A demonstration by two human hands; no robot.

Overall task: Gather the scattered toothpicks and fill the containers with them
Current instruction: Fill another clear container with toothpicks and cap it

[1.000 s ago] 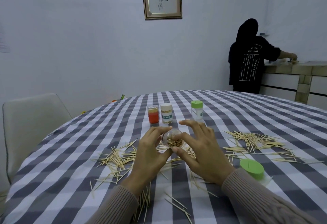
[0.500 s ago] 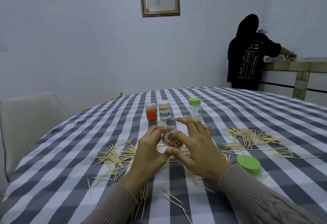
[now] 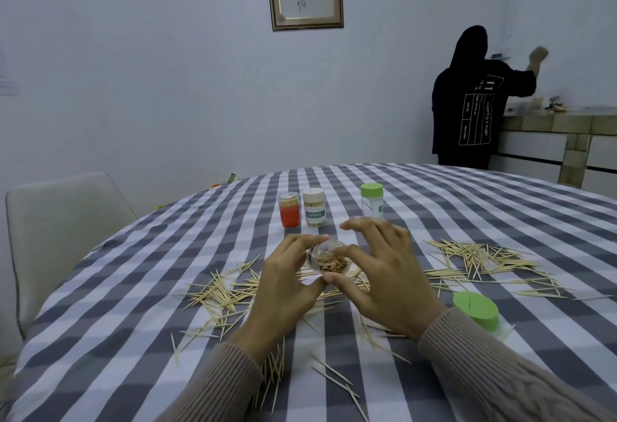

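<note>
A small clear container (image 3: 325, 258), partly filled with toothpicks, lies tilted between my two hands above the checked tablecloth. My left hand (image 3: 287, 291) grips it from the left, thumb and fingers curled round its wall. My right hand (image 3: 377, 274) pinches at its open mouth with thumb and forefinger, the other fingers spread. Loose toothpicks (image 3: 220, 291) lie scattered to the left, and another heap of toothpicks (image 3: 480, 258) lies to the right. A green lid (image 3: 475, 310) rests by my right wrist.
Three upright containers stand behind my hands: an orange container (image 3: 289, 209), a white labelled container (image 3: 314, 207) and a green-capped container (image 3: 372, 200). A pale chair (image 3: 63, 221) stands at the left. A person in black (image 3: 474, 101) stands at the counter, far right.
Both hands stay on the clear container, which sits a little higher in the view. The person at the counter has raised an arm.
</note>
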